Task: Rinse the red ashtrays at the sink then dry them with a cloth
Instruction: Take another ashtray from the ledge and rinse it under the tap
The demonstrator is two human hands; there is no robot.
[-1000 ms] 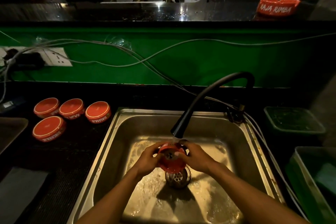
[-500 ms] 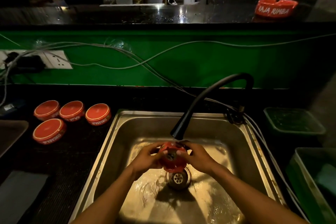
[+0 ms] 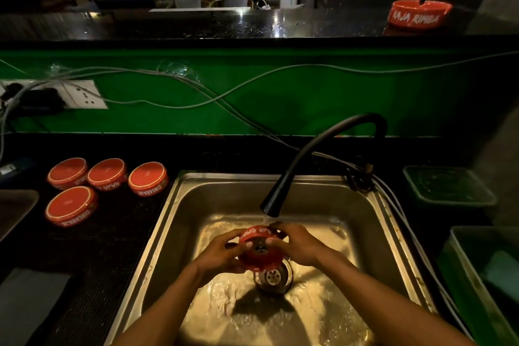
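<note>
hands grip ashtray, seemingly empty

The square steel sink basin looks brushed and wet-shiny. The curved black tap is matt. The round red ashtrays look glossy, the black stone counter speckled.

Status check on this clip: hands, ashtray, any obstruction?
Left hand and right hand both grip the red ashtray. Ashtray tilted under the running black faucet, over the sink drain. Nothing in the way.
</note>
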